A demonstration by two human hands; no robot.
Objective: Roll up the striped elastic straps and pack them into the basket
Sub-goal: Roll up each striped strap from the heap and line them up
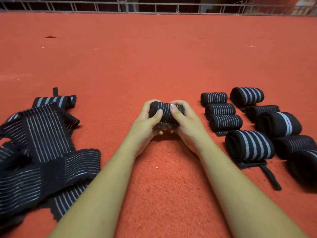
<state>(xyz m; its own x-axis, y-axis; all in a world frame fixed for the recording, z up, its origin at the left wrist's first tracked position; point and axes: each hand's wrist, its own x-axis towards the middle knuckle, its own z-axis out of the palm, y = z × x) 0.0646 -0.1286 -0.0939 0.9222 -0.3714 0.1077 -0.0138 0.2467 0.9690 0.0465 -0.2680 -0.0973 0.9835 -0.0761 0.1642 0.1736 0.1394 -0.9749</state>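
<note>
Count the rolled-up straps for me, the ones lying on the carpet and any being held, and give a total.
finished rolls on the carpet: 9
held roll, gripped by left hand and right hand: 1
Total rolled: 10
The loose straps at the left are tangled, too overlapped to count.

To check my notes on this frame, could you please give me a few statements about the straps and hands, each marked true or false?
The left hand and right hand both grip one rolled strap. True.
The unrolled straps lie to the person's right. False: they lie on the left.
Finished rolls sit on the red carpet at the right. True.
A basket holds the finished rolls. False: no basket is in view.
</note>
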